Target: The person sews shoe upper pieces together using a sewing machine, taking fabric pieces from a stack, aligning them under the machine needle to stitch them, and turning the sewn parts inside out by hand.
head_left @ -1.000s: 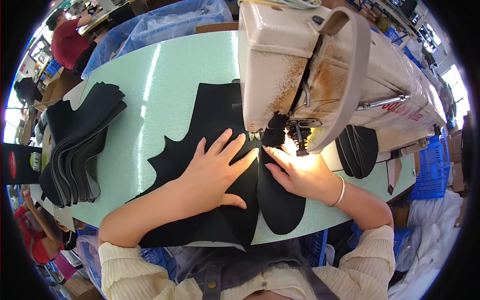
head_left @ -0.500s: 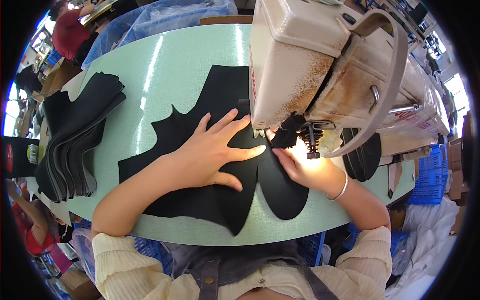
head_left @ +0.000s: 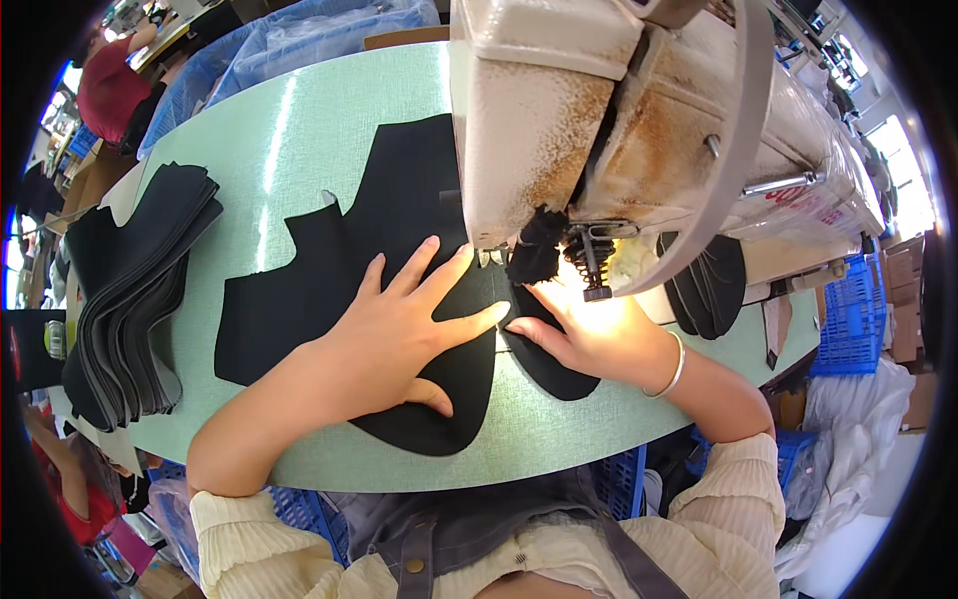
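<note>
My left hand [head_left: 384, 334] lies spread on a large black fabric panel [head_left: 399, 190], its fingertips close to the presser foot [head_left: 489, 258] of a sewing machine [head_left: 539, 110]. To the right, my right hand [head_left: 599, 344] rests on a smaller black piece with a rounded end [head_left: 554, 381]. Its thumb is stretched out on that piece, and some of its fingers are hidden by the machine head and lamp glare. The two black pieces meet at the presser foot; a gap opens between them toward me.
A stack of black cut pieces [head_left: 130, 299] lies at the left. Rounded black pieces [head_left: 707, 290] sit behind the machine's lamp at the right. The pale green table [head_left: 319, 454] curves round me. A blue crate [head_left: 848, 324] stands right; a person in red [head_left: 110, 90] is far left.
The small piece has moved away from me, under the machine. The large panel has turned, and its near corner now looks rounded. The whole view has shifted slightly; both hands stay on the fabric.
</note>
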`<state>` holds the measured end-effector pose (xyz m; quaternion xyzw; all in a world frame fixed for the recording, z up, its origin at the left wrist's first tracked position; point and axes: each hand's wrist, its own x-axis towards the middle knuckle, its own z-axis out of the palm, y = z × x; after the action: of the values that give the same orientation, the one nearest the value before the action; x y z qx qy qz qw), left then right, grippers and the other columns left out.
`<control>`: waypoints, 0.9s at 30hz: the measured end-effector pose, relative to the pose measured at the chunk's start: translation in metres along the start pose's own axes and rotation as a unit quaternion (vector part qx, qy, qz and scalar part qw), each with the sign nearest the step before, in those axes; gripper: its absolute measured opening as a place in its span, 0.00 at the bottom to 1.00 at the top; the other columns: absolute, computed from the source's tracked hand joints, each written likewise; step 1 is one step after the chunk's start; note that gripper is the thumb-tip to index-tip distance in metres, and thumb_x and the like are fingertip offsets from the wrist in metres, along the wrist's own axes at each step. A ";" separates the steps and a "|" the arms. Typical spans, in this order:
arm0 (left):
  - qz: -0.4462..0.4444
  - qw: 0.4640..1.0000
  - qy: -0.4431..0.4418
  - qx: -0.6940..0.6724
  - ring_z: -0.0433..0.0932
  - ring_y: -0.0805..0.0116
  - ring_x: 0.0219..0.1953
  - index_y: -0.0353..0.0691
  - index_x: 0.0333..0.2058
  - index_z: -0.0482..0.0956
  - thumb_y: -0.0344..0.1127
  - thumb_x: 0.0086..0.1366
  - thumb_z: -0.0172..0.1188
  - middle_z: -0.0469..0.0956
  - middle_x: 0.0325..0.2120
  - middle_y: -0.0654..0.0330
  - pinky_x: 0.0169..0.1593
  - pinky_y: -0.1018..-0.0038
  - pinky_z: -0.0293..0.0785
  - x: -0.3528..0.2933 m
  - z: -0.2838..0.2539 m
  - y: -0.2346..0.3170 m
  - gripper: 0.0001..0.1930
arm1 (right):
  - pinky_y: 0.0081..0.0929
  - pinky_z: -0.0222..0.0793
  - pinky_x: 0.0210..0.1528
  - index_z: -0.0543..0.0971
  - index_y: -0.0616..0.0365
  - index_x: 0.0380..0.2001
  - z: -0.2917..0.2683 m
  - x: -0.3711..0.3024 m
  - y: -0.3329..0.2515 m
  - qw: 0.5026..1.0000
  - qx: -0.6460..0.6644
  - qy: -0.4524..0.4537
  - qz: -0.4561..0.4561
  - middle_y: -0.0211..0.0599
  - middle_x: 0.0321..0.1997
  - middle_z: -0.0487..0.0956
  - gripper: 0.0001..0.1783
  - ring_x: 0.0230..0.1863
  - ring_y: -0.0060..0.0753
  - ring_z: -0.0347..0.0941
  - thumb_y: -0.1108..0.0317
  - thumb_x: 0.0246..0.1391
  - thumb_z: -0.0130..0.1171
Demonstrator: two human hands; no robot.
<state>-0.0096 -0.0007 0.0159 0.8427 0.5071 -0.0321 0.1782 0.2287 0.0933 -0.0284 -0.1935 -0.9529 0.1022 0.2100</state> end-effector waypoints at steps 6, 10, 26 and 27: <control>0.017 0.999 0.034 0.006 0.52 0.38 0.70 0.55 0.65 0.68 0.54 0.46 0.75 0.53 0.68 0.45 0.62 0.37 0.60 0.005 -0.001 -0.012 0.45 | 0.41 0.75 0.44 0.80 0.55 0.49 0.003 0.006 0.020 0.944 -0.235 0.018 -0.229 0.41 0.41 0.79 0.18 0.43 0.40 0.77 0.63 0.56 0.59; 0.059 0.996 0.051 -0.032 0.68 0.51 0.57 0.52 0.57 0.76 0.51 0.50 0.74 0.67 0.55 0.53 0.53 0.52 0.69 0.000 -0.007 -0.009 0.35 | 0.42 0.72 0.48 0.80 0.54 0.50 0.004 0.006 0.019 0.975 -0.166 -0.023 -0.148 0.43 0.49 0.79 0.20 0.50 0.44 0.75 0.65 0.53 0.62; 0.118 0.986 0.022 -0.118 0.72 0.69 0.36 0.49 0.32 0.84 0.33 0.56 0.67 0.75 0.27 0.71 0.46 0.69 0.62 -0.006 0.006 0.006 0.05 | 0.41 0.72 0.45 0.81 0.49 0.51 0.002 0.004 0.031 0.996 0.014 0.017 -0.081 0.37 0.41 0.79 0.22 0.41 0.44 0.76 0.67 0.50 0.66; 0.113 0.987 0.027 -0.111 0.72 0.69 0.36 0.49 0.32 0.84 0.32 0.55 0.67 0.74 0.27 0.71 0.46 0.69 0.63 -0.006 0.006 0.006 0.05 | 0.41 0.72 0.45 0.81 0.51 0.49 0.002 0.004 0.032 0.996 0.013 0.015 -0.085 0.38 0.40 0.79 0.21 0.41 0.44 0.76 0.66 0.49 0.67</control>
<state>-0.0060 -0.0100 0.0135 0.8700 0.4136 0.0675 0.2596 0.2351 0.1236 -0.0380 -0.1101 -0.9611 0.0936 0.2352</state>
